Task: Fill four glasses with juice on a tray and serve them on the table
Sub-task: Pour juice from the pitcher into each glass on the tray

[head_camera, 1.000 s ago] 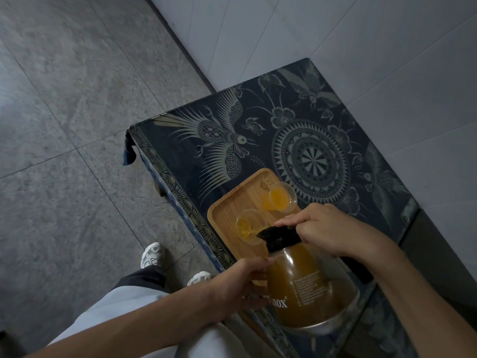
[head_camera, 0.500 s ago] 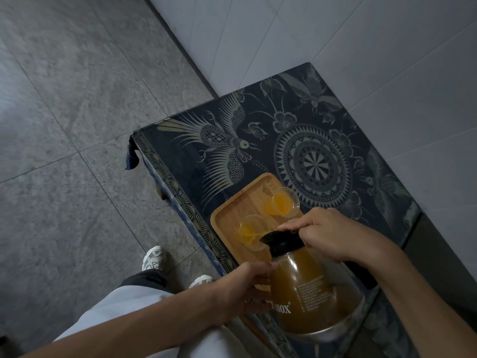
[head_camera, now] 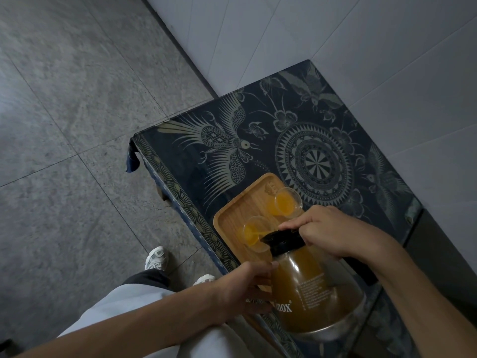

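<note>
A glass jug (head_camera: 307, 293) of amber juice with a black lid is tilted over a wooden tray (head_camera: 240, 210) on the table. My right hand (head_camera: 333, 231) grips the jug at its black top and handle. My left hand (head_camera: 245, 288) holds the jug's belly from the left. Juice runs from the spout into the near glass (head_camera: 253, 233), which holds some orange juice. A second glass (head_camera: 287, 201) with juice stands at the tray's far right. The jug and my hands hide the near part of the tray.
The table (head_camera: 258, 140) is covered by a dark blue patterned cloth and stands in a corner against a white tiled wall (head_camera: 335, 34). Grey floor tiles (head_camera: 77, 125) lie to the left. My white shoes (head_camera: 156, 258) stand beside the table's front edge.
The view has shifted slightly, and the jug stays tilted over the near glass. Both hands keep their hold.
</note>
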